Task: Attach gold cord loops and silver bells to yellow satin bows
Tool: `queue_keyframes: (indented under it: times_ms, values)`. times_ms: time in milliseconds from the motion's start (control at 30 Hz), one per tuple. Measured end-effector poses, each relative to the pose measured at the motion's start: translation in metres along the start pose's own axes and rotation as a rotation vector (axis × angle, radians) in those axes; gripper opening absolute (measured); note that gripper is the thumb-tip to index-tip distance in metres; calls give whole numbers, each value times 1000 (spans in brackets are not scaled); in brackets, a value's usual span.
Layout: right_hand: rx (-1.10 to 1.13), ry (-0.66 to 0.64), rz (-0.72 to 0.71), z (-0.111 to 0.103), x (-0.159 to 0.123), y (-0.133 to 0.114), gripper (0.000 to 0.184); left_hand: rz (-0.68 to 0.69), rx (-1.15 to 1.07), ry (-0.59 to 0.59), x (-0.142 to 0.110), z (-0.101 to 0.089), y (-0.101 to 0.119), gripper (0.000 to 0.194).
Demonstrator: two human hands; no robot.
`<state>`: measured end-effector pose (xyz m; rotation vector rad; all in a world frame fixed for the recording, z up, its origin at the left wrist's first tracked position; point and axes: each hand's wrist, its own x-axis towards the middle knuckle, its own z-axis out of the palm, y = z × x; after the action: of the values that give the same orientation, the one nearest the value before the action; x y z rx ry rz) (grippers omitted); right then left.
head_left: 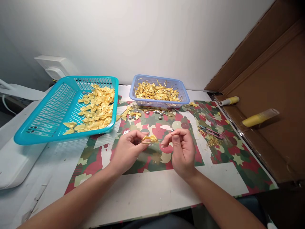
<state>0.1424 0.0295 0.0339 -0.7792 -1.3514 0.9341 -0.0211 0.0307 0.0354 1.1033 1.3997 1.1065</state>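
Between the thumb and fingers of my left hand (130,148) is a yellow ribbon bow (149,139), held above the patterned sheet. My right hand (183,147) is a short way to the right of the bow, its fingers curled and the thumb pressed against them. Whatever it pinches, if anything, is too small to make out. Beyond the hands lie several small silver bells (160,118) and a bundle of thin gold wire ties (154,109). A loose yellow bow (127,112) rests near them.
At left stands a teal basket (47,137) with many yellow bows. A blue basket (164,103) of bows with gold ties is at the back. Pink-handled thread snips (212,131) lie right, beside gold clippings (213,140). A cardboard wall (269,86) bounds the right side.
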Motion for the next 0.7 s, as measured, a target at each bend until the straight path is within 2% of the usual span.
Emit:
queue_keyframes:
  times_ms: [133,300,400,500,567,633,700]
  values:
    - [-58,-19,11,-6,4,0,10,-43,-52,-26,1,1,0,24]
    - [-77,-127,216,-9,7,2,15,-45,-83,-23,2,0,2,25]
    - [-51,-155,269,-8,6,2,15,-28,-96,-14,1,-1,3,25]
    - [-53,-185,215,-7,1,-2,13,-16,-111,-12,1,-2,5,25]
    - [-106,-276,123,-8,-2,-3,12,0,-108,2,1,-3,5,25]
    - [-169,-397,-28,-9,-5,-4,13,34,-94,20,1,-4,5,25]
    - [-223,-447,-205,-10,-6,-5,14,72,-77,28,1,-5,4,24]
